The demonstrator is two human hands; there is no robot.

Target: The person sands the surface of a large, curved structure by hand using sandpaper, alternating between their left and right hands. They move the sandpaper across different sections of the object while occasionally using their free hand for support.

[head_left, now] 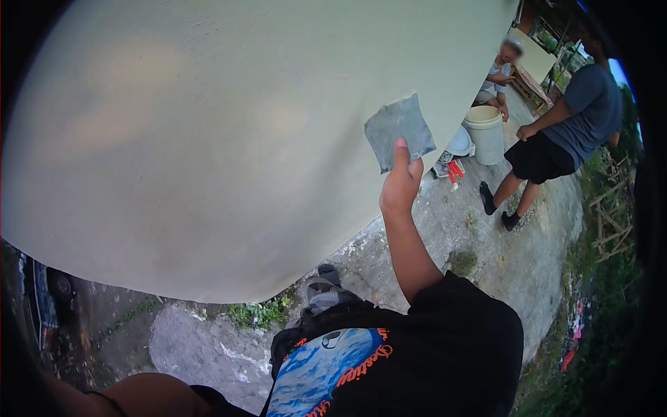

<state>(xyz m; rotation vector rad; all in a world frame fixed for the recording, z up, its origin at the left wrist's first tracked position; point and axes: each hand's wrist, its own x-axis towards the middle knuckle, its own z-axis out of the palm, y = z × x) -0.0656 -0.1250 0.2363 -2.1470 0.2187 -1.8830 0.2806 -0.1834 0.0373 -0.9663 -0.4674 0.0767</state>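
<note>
My right hand [404, 182] grips a roughly square grey sheet of sandpaper [397, 125] by its lower edge. The thumb presses on the near face, and the other fingers are mostly behind the sheet. Its edges look worn and uneven. In the head view the sheet overlaps a large, smooth pale wall [208, 153], close to the wall's right-hand part. Only my left arm [149, 397], with a dark band around it, shows at the bottom left; the left hand is out of view.
A white bucket [488, 139] stands on the rough concrete ground [479, 243], with red-and-white items [455, 172] beside it. One person [500, 78] crouches behind it; another person [583, 111] stands at the right. Plants [258, 313] grow along the wall's foot.
</note>
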